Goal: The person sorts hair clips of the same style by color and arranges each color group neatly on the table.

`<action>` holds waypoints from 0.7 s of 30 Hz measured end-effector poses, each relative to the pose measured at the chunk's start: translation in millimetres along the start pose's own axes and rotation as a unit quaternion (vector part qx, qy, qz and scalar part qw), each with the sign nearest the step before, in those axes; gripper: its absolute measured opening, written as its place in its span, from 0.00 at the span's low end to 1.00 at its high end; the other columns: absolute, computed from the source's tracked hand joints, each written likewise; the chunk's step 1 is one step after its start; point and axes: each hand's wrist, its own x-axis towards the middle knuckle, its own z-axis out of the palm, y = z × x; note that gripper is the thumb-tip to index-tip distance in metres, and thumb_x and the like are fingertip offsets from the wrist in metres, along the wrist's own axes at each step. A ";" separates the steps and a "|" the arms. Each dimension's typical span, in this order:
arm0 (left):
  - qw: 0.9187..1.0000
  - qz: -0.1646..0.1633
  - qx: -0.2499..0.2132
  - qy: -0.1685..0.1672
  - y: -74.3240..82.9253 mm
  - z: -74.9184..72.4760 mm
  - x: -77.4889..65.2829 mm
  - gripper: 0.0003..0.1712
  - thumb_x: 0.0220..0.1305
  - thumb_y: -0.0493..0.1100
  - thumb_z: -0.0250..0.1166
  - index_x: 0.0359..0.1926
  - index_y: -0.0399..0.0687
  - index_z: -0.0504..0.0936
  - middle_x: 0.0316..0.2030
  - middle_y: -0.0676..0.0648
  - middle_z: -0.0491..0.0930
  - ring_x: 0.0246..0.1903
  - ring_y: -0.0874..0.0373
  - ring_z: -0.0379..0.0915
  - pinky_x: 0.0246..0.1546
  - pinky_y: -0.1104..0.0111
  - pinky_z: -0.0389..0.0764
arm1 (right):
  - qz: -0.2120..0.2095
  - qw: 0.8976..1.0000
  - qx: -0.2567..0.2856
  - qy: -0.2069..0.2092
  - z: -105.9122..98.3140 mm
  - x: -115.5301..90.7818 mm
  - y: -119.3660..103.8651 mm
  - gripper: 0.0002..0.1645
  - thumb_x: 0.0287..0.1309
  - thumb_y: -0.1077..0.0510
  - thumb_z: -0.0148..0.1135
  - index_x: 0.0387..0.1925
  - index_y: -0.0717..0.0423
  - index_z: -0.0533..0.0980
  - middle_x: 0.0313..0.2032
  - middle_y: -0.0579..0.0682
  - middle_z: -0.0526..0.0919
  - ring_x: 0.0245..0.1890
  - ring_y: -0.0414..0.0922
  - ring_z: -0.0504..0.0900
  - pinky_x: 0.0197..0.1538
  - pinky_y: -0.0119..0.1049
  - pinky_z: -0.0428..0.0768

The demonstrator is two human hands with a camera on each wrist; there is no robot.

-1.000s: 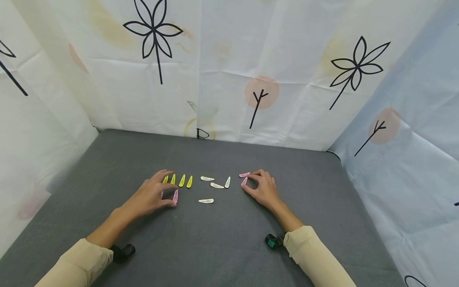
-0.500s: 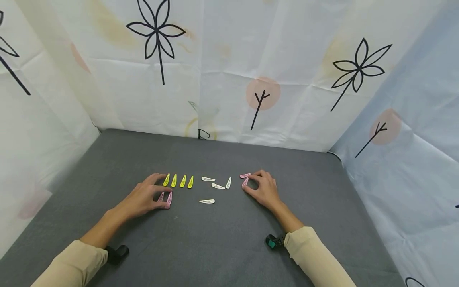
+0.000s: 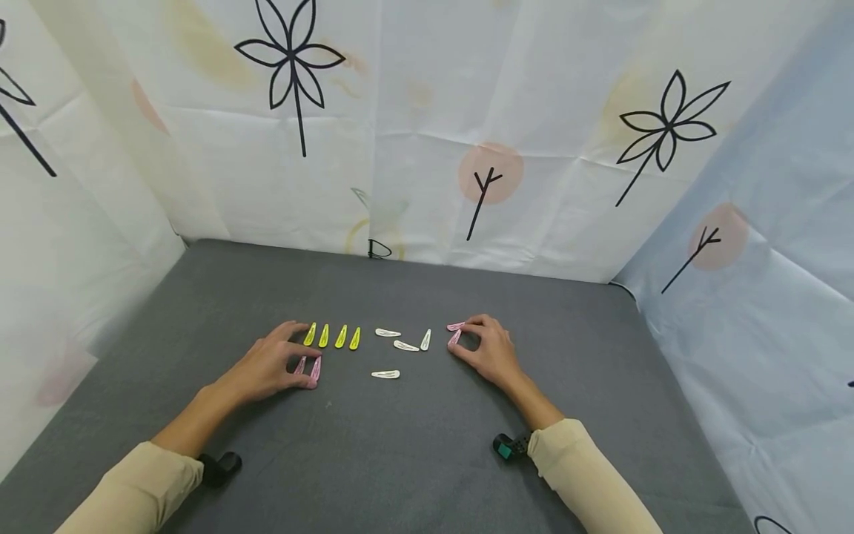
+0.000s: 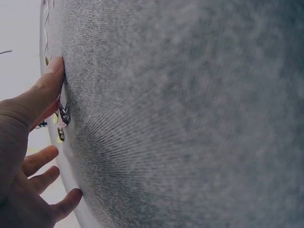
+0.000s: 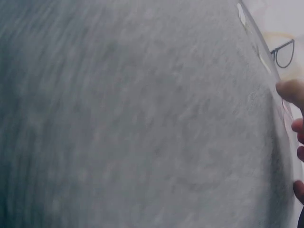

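Note:
My left hand [image 3: 270, 365] holds a pink snap hair clip [image 3: 316, 368] by its ends between thumb and forefinger, close over the grey cloth. A second pink clip [image 3: 300, 366] lies just left of it, framed by the same fingers. On the right, my right hand [image 3: 494, 354] has thumb and forefinger at the two ends of another pink clip [image 3: 455, 337]. One more pink clip [image 3: 456, 326] lies beside that forefinger. In the left wrist view the thumb [image 4: 47, 88] reaches down to the cloth. The right wrist view catches only some fingertips [image 5: 290, 92] at its edge.
Several yellow hair clips [image 3: 342, 337] stand in a row behind the left hand. Between the hands lie several white clips [image 3: 405, 345], one white clip [image 3: 385, 374] nearer the front. Patterned white curtains [image 3: 427, 148] border the grey table [image 3: 400, 460].
My left hand has moved a little left with its pink clip, bringing it beside the other pink one, and then held there. The right hand has hardly moved.

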 end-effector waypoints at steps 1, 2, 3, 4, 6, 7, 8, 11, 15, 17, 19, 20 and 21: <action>1.000 -0.002 -0.001 -0.001 -0.2 -0.1 -0.1 0.30 0.46 0.54 0.80 0.51 0.49 0.88 0.65 0.32 0.68 0.65 0.34 0.62 0.53 0.33 0.66 | -0.006 1.000 0.010 0.000 0.3 1.1 -1.9 0.26 0.50 0.47 0.76 0.47 0.58 0.85 0.48 0.54 0.80 0.52 0.53 0.76 0.54 0.55 0.71; 1.000 -0.003 -0.002 -0.003 -0.3 -0.4 -0.3 0.30 0.46 0.54 0.80 0.51 0.49 0.88 0.65 0.32 0.68 0.65 0.34 0.61 0.53 0.33 0.66 | -0.012 1.000 0.018 -0.003 1.0 2.3 -4.1 0.26 0.50 0.47 0.76 0.47 0.59 0.85 0.48 0.54 0.80 0.52 0.53 0.76 0.55 0.55 0.71; 1.000 -0.005 -0.003 -0.004 -0.6 -0.6 -0.5 0.30 0.46 0.55 0.80 0.51 0.50 0.88 0.65 0.32 0.67 0.65 0.34 0.61 0.53 0.33 0.66 | -0.019 0.999 0.026 -0.006 1.8 3.5 -6.9 0.25 0.50 0.48 0.76 0.46 0.59 0.85 0.48 0.54 0.80 0.53 0.54 0.75 0.56 0.54 0.71; 1.000 -0.005 -0.003 -0.005 -0.9 -0.8 -0.5 0.30 0.47 0.55 0.80 0.51 0.50 0.88 0.65 0.32 0.67 0.65 0.34 0.61 0.52 0.33 0.66 | -0.028 0.999 0.029 -0.009 2.8 4.8 -10.3 0.25 0.50 0.48 0.76 0.46 0.60 0.85 0.48 0.54 0.80 0.53 0.54 0.75 0.57 0.54 0.71; 1.000 -0.005 -0.003 -0.006 -1.7 -1.2 -0.3 0.29 0.47 0.56 0.79 0.51 0.51 0.88 0.65 0.32 0.67 0.65 0.34 0.61 0.52 0.33 0.66 | -0.046 0.998 0.032 -0.019 5.1 7.6 -19.6 0.25 0.50 0.48 0.76 0.46 0.60 0.85 0.49 0.55 0.80 0.53 0.54 0.75 0.58 0.55 0.70; 1.000 -0.004 -0.002 -0.006 -1.7 -1.5 0.0 0.29 0.47 0.56 0.79 0.51 0.52 0.88 0.65 0.32 0.67 0.65 0.34 0.61 0.52 0.32 0.66 | -0.055 0.998 0.029 -0.026 6.5 9.0 -24.7 0.25 0.51 0.48 0.76 0.45 0.60 0.85 0.49 0.55 0.79 0.54 0.54 0.75 0.58 0.55 0.70; 1.000 -0.003 -0.001 -0.006 -2.0 -1.7 0.2 0.29 0.47 0.57 0.79 0.51 0.52 0.88 0.65 0.32 0.67 0.65 0.34 0.61 0.52 0.32 0.66 | -0.063 0.997 0.024 -0.033 8.2 10.4 -30.3 0.25 0.51 0.47 0.75 0.45 0.60 0.85 0.49 0.55 0.79 0.55 0.54 0.75 0.59 0.55 0.70; 1.000 -0.003 0.000 -0.008 -2.6 -2.3 0.5 0.29 0.47 0.57 0.79 0.51 0.52 0.88 0.65 0.32 0.67 0.65 0.34 0.60 0.52 0.32 0.66 | -0.088 0.995 0.013 -0.050 15.0 14.6 -48.2 0.24 0.52 0.46 0.75 0.44 0.59 0.85 0.50 0.54 0.79 0.57 0.53 0.74 0.60 0.58 0.69; 1.000 -0.002 0.001 -0.009 -2.9 -2.9 0.7 0.28 0.48 0.57 0.79 0.50 0.52 0.88 0.65 0.32 0.67 0.65 0.34 0.60 0.51 0.32 0.66 | -0.126 0.990 0.002 -0.062 26.7 20.2 -70.1 0.23 0.51 0.45 0.75 0.43 0.56 0.86 0.50 0.51 0.80 0.58 0.50 0.73 0.61 0.55 0.69; 1.000 -0.001 0.002 -0.008 -2.7 -2.9 1.1 0.28 0.47 0.57 0.79 0.50 0.52 0.88 0.65 0.32 0.68 0.65 0.33 0.60 0.51 0.32 0.66 | -0.144 0.987 -0.002 -0.071 32.8 22.4 -80.2 0.23 0.51 0.44 0.75 0.44 0.55 0.86 0.50 0.51 0.80 0.58 0.49 0.73 0.60 0.52 0.70; 1.000 -0.001 0.004 -0.009 -2.3 -2.7 1.8 0.29 0.47 0.57 0.79 0.50 0.52 0.88 0.65 0.32 0.68 0.66 0.33 0.59 0.51 0.32 0.66 | -0.152 0.985 -0.011 -0.086 39.1 23.4 -90.3 0.24 0.52 0.43 0.74 0.46 0.54 0.85 0.51 0.50 0.79 0.58 0.48 0.73 0.59 0.51 0.71; 1.000 -0.002 0.005 -0.009 -2.1 -2.7 2.1 0.29 0.47 0.57 0.79 0.50 0.52 0.88 0.65 0.32 0.68 0.66 0.33 0.59 0.52 0.32 0.66 | -0.155 0.983 -0.018 -0.094 42.0 23.6 -95.2 0.24 0.53 0.43 0.74 0.46 0.53 0.85 0.52 0.50 0.79 0.59 0.48 0.72 0.59 0.50 0.71; 1.000 -0.004 0.007 -0.011 -1.8 -2.7 2.4 0.29 0.47 0.57 0.79 0.50 0.52 0.88 0.65 0.32 0.68 0.66 0.33 0.58 0.52 0.31 0.65 | -0.157 0.982 -0.025 -0.101 45.1 23.7 -99.9 0.25 0.53 0.42 0.73 0.47 0.53 0.85 0.52 0.49 0.79 0.60 0.48 0.72 0.59 0.49 0.71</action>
